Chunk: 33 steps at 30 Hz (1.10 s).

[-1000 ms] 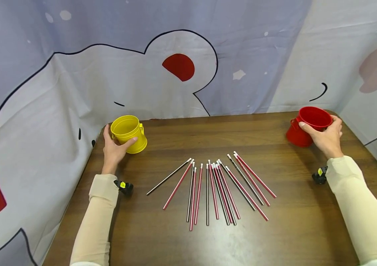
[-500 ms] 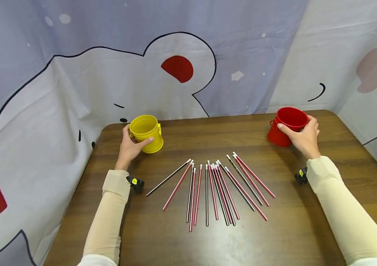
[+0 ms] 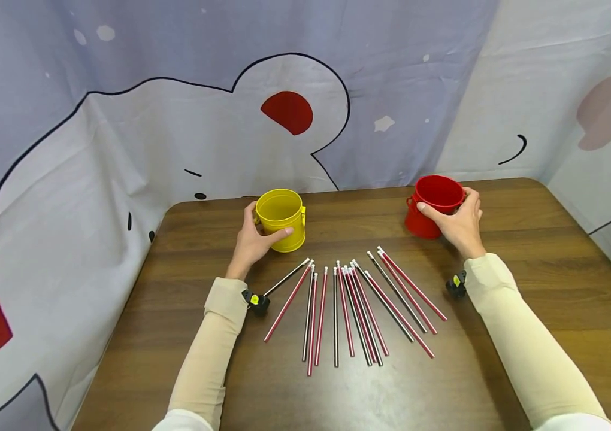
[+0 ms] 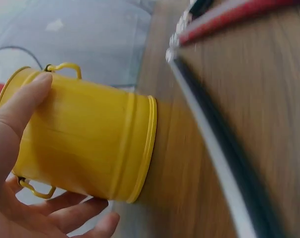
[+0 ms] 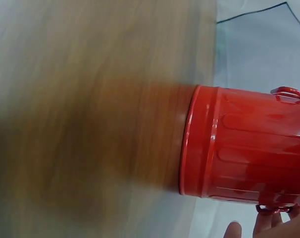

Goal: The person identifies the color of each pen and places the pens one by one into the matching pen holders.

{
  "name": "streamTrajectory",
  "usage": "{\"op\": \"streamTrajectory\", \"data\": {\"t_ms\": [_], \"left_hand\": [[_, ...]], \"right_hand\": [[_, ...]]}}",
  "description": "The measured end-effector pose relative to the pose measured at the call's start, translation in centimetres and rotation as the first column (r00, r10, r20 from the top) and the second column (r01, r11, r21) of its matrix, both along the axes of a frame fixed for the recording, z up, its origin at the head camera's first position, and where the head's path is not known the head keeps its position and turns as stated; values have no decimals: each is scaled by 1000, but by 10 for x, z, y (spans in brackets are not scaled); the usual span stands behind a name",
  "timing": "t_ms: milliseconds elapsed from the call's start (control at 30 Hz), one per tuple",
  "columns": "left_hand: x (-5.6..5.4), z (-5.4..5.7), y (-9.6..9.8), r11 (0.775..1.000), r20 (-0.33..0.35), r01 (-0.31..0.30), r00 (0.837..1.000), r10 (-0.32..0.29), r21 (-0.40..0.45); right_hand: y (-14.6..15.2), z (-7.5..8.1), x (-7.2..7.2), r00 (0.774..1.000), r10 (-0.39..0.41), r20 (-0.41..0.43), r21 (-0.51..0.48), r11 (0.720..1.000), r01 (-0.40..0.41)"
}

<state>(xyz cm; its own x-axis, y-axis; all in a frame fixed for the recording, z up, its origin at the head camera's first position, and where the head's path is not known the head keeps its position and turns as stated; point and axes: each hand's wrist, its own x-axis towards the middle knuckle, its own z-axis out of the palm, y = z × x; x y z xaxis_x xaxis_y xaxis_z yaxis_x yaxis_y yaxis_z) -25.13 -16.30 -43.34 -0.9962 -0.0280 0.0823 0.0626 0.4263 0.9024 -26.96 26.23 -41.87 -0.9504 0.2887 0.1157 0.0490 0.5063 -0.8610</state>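
Note:
My left hand (image 3: 254, 242) grips a yellow metal bucket (image 3: 281, 221) near the rim, its thumb across the front and the other fingers behind. Small looped handles stick out from the bucket's sides in the left wrist view, where the bucket (image 4: 85, 139) fills the left half. Farther right, my right hand (image 3: 462, 224) holds a red bucket (image 3: 424, 218) by its right side, thumb along the front. Ribbed walls of the red bucket (image 5: 259, 144) show in the right wrist view, with only fingertips of that hand below it. Both buckets are upright at the back of the table.
Several red-striped and black-striped pencils (image 3: 336, 317) with white ends lie fanned out on the wooden table (image 3: 176, 359), in front of and between the buckets. A printed cloth (image 3: 203, 131) hangs behind the table. Small black wrist cameras (image 3: 257, 302) sit on both sleeves.
My left hand has moved right with the yellow bucket, and my right hand has moved left with the red one. The buckets are closer together; the pencils have stayed in place.

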Motion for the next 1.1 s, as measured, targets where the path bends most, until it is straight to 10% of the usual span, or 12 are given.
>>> {"op": "streamTrajectory", "data": {"t_ms": [1100], "left_hand": [[-1, 3, 69, 992, -6, 72, 997, -72, 103]], "right_hand": [[-106, 1, 7, 997, 69, 17, -68, 995, -68]]}}
